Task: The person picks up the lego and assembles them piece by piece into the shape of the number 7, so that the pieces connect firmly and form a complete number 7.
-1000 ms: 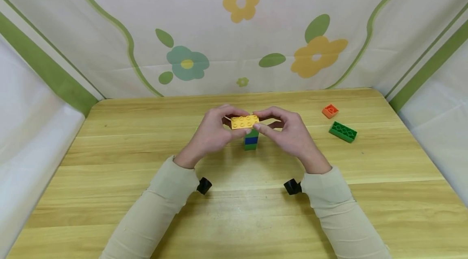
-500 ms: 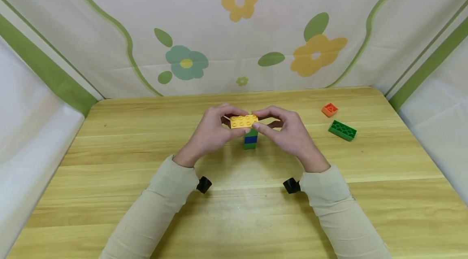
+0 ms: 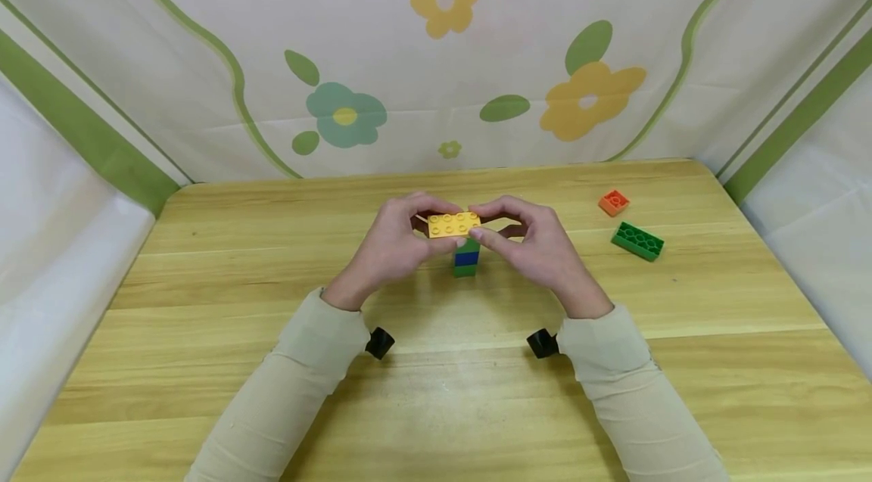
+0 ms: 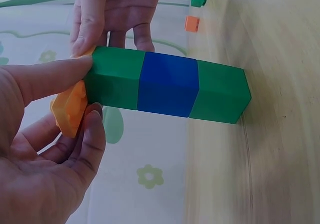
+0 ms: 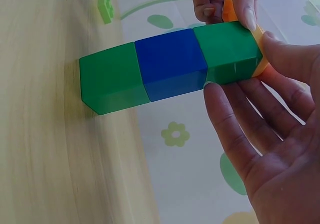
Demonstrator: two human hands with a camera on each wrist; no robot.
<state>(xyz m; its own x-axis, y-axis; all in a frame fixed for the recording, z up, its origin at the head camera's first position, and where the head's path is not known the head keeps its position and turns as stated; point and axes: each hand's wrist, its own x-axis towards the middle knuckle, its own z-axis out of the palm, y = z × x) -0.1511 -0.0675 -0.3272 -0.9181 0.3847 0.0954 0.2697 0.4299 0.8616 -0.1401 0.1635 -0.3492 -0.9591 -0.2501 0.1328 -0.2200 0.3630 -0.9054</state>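
Note:
A yellow brick (image 3: 453, 225) with studs up lies across the top of an upright stack of blocks. The stack has a green block (image 4: 116, 77) on top, a blue block (image 4: 169, 84) in the middle and a green block (image 5: 114, 78) standing on the table. My left hand (image 3: 397, 244) pinches the yellow brick's left part between thumb and fingers, the thumb tip at the top green block. My right hand (image 3: 534, 249) holds the brick's right end, its thumb on the near edge. One right fingertip (image 5: 210, 86) reaches the top green block's side.
An orange brick (image 3: 614, 203) and a long green brick (image 3: 637, 241) lie hollow side up at the table's back right. A light green brick (image 5: 105, 8) shows left of the stack. A flowered curtain (image 3: 436, 73) hangs behind the table (image 3: 450, 406).
Both hands keep their grip on the yellow brick over the stack. The whole head view has shifted very slightly; otherwise nothing visibly moves.

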